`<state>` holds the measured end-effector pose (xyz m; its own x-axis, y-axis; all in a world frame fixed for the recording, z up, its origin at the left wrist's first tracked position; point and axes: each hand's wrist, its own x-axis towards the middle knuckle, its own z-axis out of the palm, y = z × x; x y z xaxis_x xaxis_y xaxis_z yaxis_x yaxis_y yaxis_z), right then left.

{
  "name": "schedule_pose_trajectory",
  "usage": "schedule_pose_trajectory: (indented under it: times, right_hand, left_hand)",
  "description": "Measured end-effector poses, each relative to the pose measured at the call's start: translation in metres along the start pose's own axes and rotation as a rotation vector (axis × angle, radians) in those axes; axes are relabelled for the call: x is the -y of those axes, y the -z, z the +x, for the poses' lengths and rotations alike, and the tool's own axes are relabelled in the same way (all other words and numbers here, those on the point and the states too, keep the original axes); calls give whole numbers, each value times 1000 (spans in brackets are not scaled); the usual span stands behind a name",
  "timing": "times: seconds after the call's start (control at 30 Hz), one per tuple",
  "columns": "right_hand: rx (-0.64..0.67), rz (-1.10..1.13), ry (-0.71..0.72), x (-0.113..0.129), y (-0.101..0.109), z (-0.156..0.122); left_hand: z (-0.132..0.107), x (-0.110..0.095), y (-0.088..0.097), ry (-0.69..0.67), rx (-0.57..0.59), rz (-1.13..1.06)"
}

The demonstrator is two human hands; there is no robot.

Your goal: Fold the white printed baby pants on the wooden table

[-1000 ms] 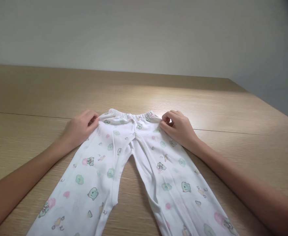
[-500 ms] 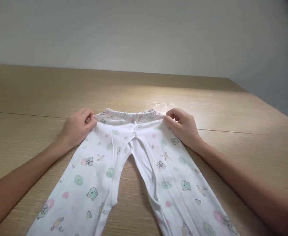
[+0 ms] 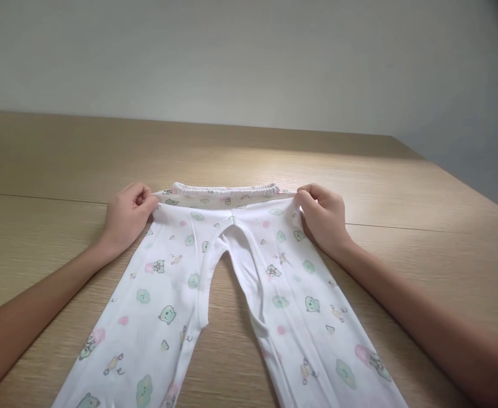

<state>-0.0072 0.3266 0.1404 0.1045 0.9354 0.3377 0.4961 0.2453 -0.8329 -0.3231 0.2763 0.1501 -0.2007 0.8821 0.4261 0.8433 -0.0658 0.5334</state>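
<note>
A pair of white pants (image 3: 167, 283) printed with green bears, clouds and pink shapes is spread on the table, its gathered elastic waistband (image 3: 227, 191) at the far side. The legs run toward me and leave the bottom of the view. My left hand (image 3: 130, 212) pinches the left side just below the waistband. On the opposite side my right hand (image 3: 325, 215) grips the matching spot. Between the two hands the cloth is pulled taut and slightly raised. The fingertips of both hands are partly hidden by cloth and knuckles.
The pale wood-grain table (image 3: 62, 153) has a thin seam running across it behind the hands. Its far edge meets a plain grey wall (image 3: 232, 62), and its right edge slants away toward the back.
My hands have moved a little farther apart, stretching the top of the pants wider. The waistband is straighter, and the legs have slid slightly away from me.
</note>
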Motion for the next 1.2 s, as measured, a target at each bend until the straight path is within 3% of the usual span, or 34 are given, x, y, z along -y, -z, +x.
schedule_pose_trajectory:
  times: [0.2,0.43,0.63,0.97,1.2]
  right_hand:
    - [34,-83,101,3,0,-2]
    - [377,26,298,7,7,-4]
    - [454,-183,566,13,6,-7]
    - [455,-230,637,10,3,-7]
    - [419,-167,729,3,2,-6]
  left_hand:
    - [0,-1,1,-92,57,44]
    - [-8,0,4,-454,205,62]
    - [-9,1,3,-659,194,-21]
    - [-9,1,3,-627,243,-28]
    - [-8,-3,6,-720,269,-67]
